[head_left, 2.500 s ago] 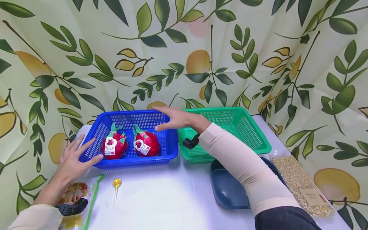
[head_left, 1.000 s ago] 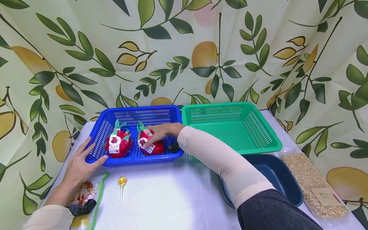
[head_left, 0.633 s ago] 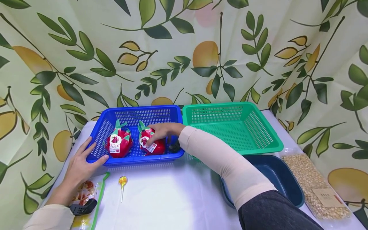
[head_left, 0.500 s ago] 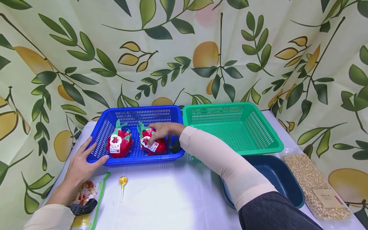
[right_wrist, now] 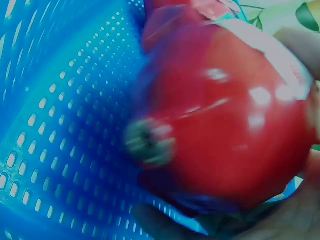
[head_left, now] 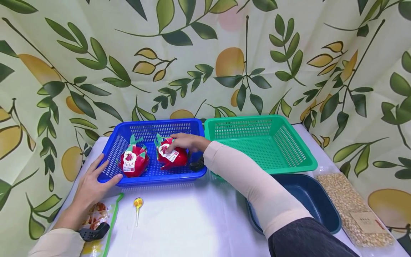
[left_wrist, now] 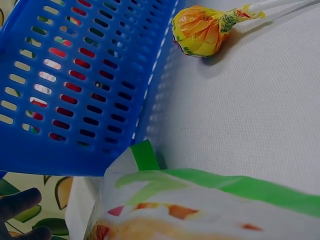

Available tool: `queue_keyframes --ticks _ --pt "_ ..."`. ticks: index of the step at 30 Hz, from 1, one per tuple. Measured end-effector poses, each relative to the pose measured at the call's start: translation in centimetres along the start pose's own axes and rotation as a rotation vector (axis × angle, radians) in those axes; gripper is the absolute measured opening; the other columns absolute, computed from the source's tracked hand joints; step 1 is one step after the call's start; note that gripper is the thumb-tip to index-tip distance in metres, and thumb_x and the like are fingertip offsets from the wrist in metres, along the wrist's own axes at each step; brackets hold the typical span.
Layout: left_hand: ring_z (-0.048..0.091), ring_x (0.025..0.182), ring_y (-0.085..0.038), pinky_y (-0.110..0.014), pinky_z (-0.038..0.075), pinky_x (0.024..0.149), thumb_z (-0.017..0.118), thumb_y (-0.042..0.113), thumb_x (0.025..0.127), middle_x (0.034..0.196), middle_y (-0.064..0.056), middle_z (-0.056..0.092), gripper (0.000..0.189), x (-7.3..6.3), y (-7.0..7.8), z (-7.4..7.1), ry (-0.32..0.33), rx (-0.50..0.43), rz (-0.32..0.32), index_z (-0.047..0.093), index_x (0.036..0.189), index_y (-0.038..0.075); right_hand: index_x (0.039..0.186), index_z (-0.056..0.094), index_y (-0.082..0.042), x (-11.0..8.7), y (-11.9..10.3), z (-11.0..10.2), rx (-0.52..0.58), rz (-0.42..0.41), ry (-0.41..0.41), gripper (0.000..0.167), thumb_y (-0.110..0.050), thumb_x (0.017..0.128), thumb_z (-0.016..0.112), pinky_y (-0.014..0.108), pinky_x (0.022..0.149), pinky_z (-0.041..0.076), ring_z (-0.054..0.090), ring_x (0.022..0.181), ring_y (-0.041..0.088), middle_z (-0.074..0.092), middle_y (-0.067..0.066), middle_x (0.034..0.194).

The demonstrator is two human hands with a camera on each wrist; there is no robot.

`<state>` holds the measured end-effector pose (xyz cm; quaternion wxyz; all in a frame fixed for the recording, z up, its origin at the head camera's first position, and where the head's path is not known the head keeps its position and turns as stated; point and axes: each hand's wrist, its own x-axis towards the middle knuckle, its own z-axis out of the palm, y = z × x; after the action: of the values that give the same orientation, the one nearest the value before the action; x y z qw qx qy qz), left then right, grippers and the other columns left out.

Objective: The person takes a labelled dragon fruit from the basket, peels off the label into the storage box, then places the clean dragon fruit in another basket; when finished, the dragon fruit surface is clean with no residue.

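When viewed from the head, note the dragon fruit [head_left: 181, 160], right of 2 in the blue basket [head_left: 160, 178], below-left of the right hand [head_left: 187, 141], clasped in its fingers, with crown leftward; contrast the left hand [head_left: 92, 185], farther off, with fingers splayed.

head: above, forward-down | left wrist: close, low | right wrist: close, into blue basket [head_left: 157, 179] | all share it

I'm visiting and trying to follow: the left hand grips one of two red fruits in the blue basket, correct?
Not the left hand: the head view shows the right hand gripping one of two red fruits in the blue basket.
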<state>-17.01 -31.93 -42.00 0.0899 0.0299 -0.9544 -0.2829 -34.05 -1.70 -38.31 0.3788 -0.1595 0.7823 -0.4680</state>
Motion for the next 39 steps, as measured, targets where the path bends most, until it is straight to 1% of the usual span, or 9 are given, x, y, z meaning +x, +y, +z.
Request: queue_keyframes --ticks 4,9,14,18,21,25,30,35,39 --pt "0.009 0.138 -0.052 -0.076 0.023 0.092 0.063 0.05 0.088 0.158 -0.018 0.01 0.086 -0.1 0.0 -0.1 0.003 0.004 0.003 0.03 0.148 -0.003 0.148 0.036 -0.018 -0.6 -0.4 -0.2 0.139 -0.03 0.017 0.075 -0.028 0.083 0.072 0.056 0.084 0.049 0.053 0.109 0.025 0.056 0.005 0.118" --pt "0.009 0.138 -0.052 -0.076 0.024 0.091 0.063 0.051 0.088 0.158 -0.017 0.01 0.087 -0.1 -0.1 0.0 0.002 0.008 0.008 0.03 0.148 -0.004 0.143 0.044 -0.018 -1.7 -0.6 -0.8 0.299 -0.102 0.075 0.061 -0.025 0.086 0.066 0.046 0.078 0.054 0.058 0.104 0.026 0.057 0.009 0.119" --pt "0.01 0.137 -0.052 -0.076 0.024 0.09 0.062 0.052 0.088 0.158 -0.018 0.01 0.088 0.0 0.2 0.0 -0.005 0.006 0.011 0.029 0.148 -0.004 0.142 0.046 -0.019 -3.7 -0.6 -1.6 0.449 -0.201 0.123 0.059 -0.023 0.086 0.063 0.041 0.079 0.055 0.06 0.103 0.027 0.054 0.012 0.123" --pt "0.009 0.137 -0.053 -0.077 0.024 0.09 0.061 0.052 0.089 0.158 -0.019 0.009 0.088 0.0 0.3 0.0 -0.015 0.001 0.005 0.028 0.148 -0.004 0.143 0.042 -0.019 -5.4 -0.6 -2.3 0.537 -0.277 0.109 0.06 -0.021 0.087 0.061 0.039 0.08 0.054 0.058 0.107 0.027 0.052 0.012 0.125" --pt "0.009 0.137 -0.053 -0.077 0.023 0.091 0.061 0.052 0.089 0.158 -0.019 0.008 0.088 -0.1 0.4 -0.1 -0.02 0.001 0.002 0.028 0.148 -0.004 0.142 0.041 -0.018 -6.5 -0.5 -2.5 0.562 -0.34 0.083 0.057 -0.02 0.087 0.058 0.038 0.078 0.055 0.058 0.106 0.027 0.052 0.013 0.124" --pt "0.009 0.137 -0.054 -0.078 0.022 0.09 0.06 0.053 0.089 0.158 -0.02 0.008 0.088 -0.3 0.3 -0.3 -0.024 0.014 0.002 0.028 0.147 -0.005 0.137 0.044 -0.016 -8.2 -0.4 -2.1 0.554 -0.402 0.046 0.054 -0.016 0.084 0.056 0.038 0.075 0.056 0.059 0.102 0.027 0.052 0.014 0.122" --pt "0.009 0.137 -0.054 -0.078 0.022 0.09 0.059 0.055 0.089 0.158 -0.019 0.008 0.089 -0.1 0.2 -0.2 -0.03 0.02 0.009 0.028 0.147 -0.004 0.129 0.046 -0.014 -10.6 0.0 -1.1 0.538 -0.469 0.051 0.049 -0.011 0.081 0.058 0.037 0.072 0.057 0.059 0.101 0.026 0.051 0.015 0.121" --pt "0.008 0.137 -0.053 -0.078 0.021 0.091 0.059 0.055 0.089 0.158 -0.019 0.007 0.089 0.0 0.1 -0.1 -0.039 0.009 0.009 0.027 0.148 -0.005 0.134 0.044 -0.009 -13.2 0.8 0.6 0.53 -0.514 0.035 0.058 -0.012 0.078 0.06 0.037 0.074 0.056 0.056 0.104 0.028 0.047 0.016 0.124" --pt "0.006 0.137 -0.054 -0.078 0.02 0.091 0.058 0.054 0.09 0.158 -0.019 0.006 0.089 0.0 0.2 -0.2 -0.035 0.003 0.005 0.027 0.147 -0.006 0.132 0.047 -0.012 -14.7 1.8 2.6 0.51 -0.545 0.019 0.059 -0.014 0.075 0.062 0.036 0.076 0.055 0.055 0.107 0.028 0.046 0.016 0.125"
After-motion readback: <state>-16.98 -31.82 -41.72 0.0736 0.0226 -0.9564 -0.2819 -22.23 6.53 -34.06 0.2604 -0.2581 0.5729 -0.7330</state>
